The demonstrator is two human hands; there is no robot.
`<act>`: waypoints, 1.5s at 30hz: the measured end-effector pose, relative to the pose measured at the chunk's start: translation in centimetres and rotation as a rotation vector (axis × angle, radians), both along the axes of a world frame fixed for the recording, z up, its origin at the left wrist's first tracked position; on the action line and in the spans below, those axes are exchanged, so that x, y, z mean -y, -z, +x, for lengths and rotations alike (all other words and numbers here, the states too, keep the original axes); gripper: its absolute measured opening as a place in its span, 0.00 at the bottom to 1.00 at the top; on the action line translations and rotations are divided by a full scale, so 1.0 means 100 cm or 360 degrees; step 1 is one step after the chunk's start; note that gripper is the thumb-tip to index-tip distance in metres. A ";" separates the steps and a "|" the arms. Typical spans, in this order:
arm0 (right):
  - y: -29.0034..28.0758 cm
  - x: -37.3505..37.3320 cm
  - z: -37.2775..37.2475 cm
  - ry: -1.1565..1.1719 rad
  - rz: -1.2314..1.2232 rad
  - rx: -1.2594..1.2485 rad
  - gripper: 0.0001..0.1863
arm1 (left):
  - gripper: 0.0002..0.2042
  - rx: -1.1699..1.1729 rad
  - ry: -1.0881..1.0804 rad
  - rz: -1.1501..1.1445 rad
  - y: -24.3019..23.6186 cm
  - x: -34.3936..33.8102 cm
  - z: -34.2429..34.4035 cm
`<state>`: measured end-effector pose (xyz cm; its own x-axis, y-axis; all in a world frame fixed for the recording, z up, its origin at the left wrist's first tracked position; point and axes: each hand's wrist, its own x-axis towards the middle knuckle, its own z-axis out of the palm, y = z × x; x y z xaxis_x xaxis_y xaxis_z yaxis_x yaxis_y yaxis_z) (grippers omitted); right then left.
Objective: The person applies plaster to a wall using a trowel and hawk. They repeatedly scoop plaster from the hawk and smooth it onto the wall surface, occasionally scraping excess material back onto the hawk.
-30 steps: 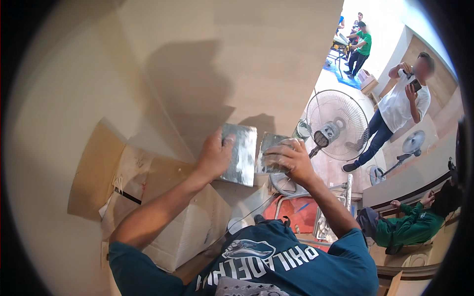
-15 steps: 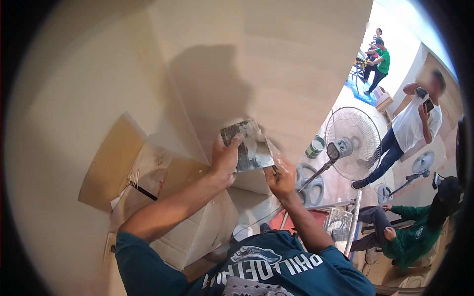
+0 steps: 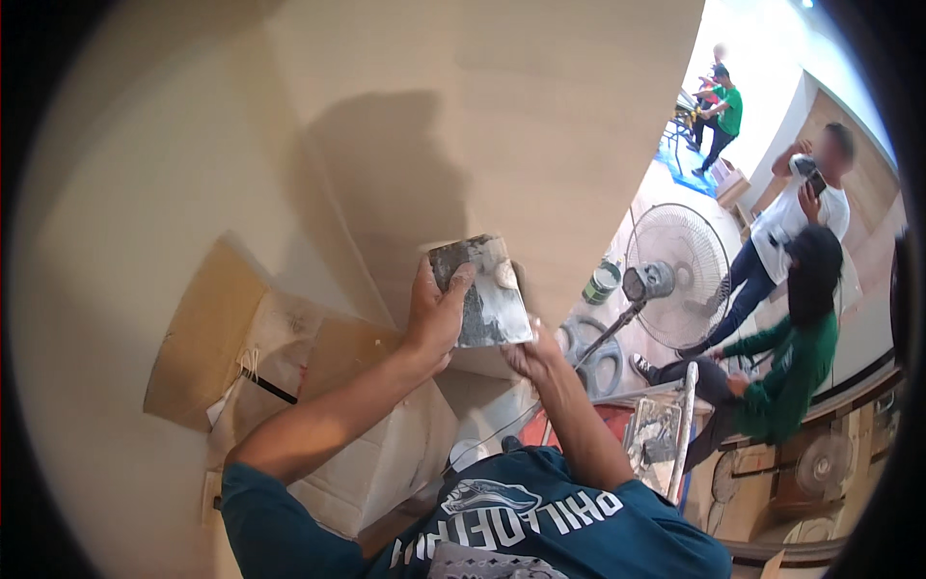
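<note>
By a beige wall (image 3: 569, 116), the left hand (image 3: 437, 311) pinches a smeared plate (image 3: 494, 307), the right hand (image 3: 534, 355) now nearer, its grip unclear.

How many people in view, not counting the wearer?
4: person in white at right; person in dark green overlapping them, nearer; person in bright green in the far bright area; another person partly hidden behind that one. More may be hidden.

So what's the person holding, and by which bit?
The left hand grips a flat, smeared plate by its left side, thumb across the face. The right hand is at the plate's lower right corner; its hold can't be told.
</note>
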<state>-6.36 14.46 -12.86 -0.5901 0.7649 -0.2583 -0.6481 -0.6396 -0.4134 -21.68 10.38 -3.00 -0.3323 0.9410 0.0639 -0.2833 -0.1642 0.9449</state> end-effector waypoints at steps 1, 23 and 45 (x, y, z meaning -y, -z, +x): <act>-0.011 -0.005 -0.007 0.0158 -0.0105 0.0064 0.12 | 0.13 0.0015 0.0063 0.0020 -0.007 0.006 0.004; 0.017 -0.012 0.085 0.0467 0.0894 0.1057 0.12 | 0.14 0.0150 -0.0042 -0.0143 -0.003 -0.007 -0.018; 0.056 -0.017 0.124 0.0633 0.1677 0.1700 0.17 | 0.15 0.0131 0.0024 -0.0183 -0.007 0.000 -0.020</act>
